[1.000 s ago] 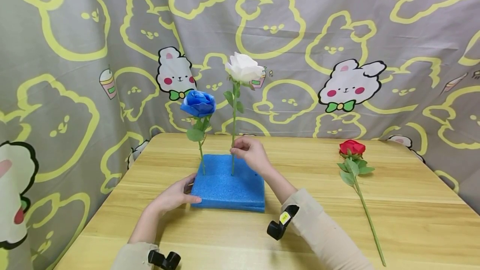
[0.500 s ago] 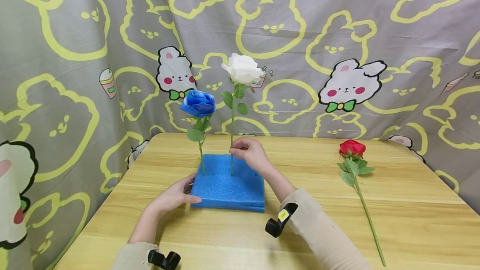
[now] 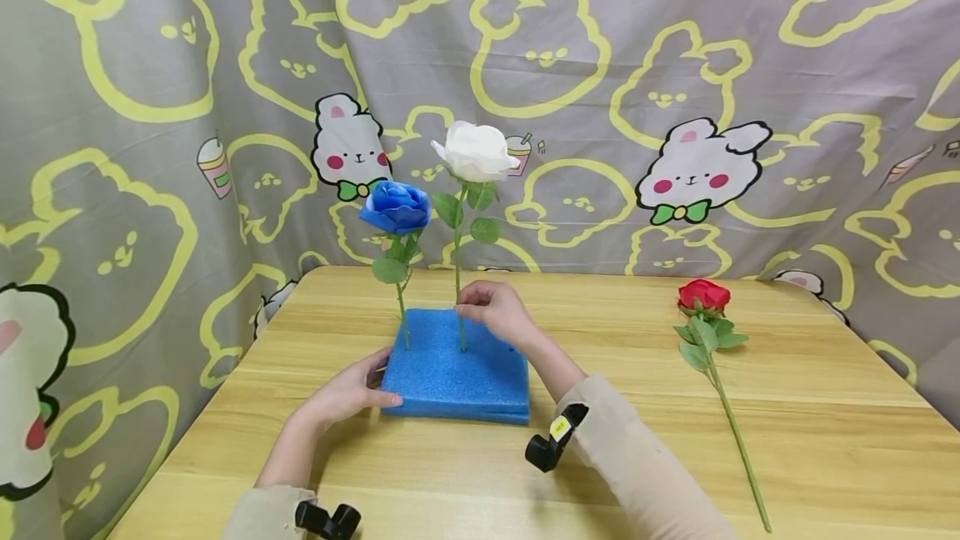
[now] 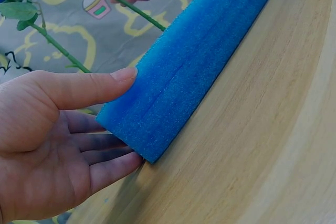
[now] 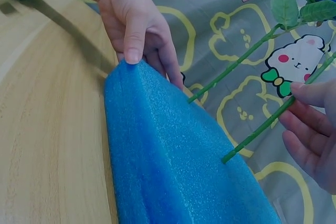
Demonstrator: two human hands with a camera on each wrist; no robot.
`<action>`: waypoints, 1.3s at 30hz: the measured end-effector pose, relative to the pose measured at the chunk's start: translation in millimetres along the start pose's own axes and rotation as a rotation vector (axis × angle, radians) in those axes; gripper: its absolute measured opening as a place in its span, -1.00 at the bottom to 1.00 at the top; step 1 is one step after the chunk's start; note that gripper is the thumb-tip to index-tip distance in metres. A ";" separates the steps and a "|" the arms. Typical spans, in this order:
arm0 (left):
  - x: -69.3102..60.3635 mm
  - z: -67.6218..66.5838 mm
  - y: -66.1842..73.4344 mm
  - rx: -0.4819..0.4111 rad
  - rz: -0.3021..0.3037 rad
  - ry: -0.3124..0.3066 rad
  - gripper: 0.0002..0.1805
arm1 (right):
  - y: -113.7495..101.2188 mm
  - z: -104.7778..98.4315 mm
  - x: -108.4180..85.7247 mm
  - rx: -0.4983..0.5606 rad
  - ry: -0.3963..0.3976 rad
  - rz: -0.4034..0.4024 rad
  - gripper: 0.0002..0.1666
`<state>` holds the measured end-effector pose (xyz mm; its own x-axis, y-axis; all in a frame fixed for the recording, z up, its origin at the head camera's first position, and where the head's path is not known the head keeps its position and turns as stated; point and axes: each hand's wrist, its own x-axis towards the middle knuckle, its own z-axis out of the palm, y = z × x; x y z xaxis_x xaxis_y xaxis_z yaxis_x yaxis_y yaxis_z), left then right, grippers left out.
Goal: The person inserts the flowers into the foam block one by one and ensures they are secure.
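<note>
A blue foam block point(image 3: 457, 373) lies on the table, with a blue rose point(image 3: 397, 208) standing in its left part. The white rose point(image 3: 477, 152) stands upright near the block's middle, leaning slightly. My right hand point(image 3: 498, 312) pinches its green stem between thumb and fingertips above the foam; the right wrist view shows this stem point(image 5: 257, 132) entering the foam. At the block's left front corner, my left hand point(image 3: 348, 390) holds the edge, thumb on top and fingers along the side, as the left wrist view shows the hand point(image 4: 63, 129) too.
On the right of the wooden table point(image 3: 615, 340) lies a red rose point(image 3: 705, 297) with its stem pointing toward the front. A patterned grey curtain point(image 3: 570, 215) hangs behind the table and along the left side.
The white rose's bloom has shifted left and a little lower, its stem now tilting less to the right. My right hand has moved slightly left and down with it; the left hand stays put.
</note>
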<state>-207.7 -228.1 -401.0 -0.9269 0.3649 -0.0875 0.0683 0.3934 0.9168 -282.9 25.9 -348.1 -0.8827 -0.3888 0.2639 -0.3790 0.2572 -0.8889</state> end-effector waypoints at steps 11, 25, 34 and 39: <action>0.6 -0.6 0.5 0.003 0.011 -0.005 -0.01 | 0.6 -1.6 -1.0 0.051 -0.037 0.077 -0.87; -0.4 -1.3 0.0 0.019 0.016 -0.004 -0.01 | 5.0 0.7 -0.1 0.122 -0.043 0.109 -0.84; -0.7 -1.2 -0.4 0.023 0.013 -0.006 -0.02 | 9.3 -0.9 -1.4 0.180 -0.016 0.114 -0.77; -0.8 -1.0 -0.3 0.026 0.017 -0.007 -0.02 | 9.9 -5.1 -1.8 0.188 -0.034 0.124 -0.68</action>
<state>-207.3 -229.3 -400.8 -0.9228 0.3777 -0.0754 0.0934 0.4093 0.9076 -286.5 33.7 -355.4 -0.9083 -0.3948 0.1380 -0.2065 0.1366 -0.9688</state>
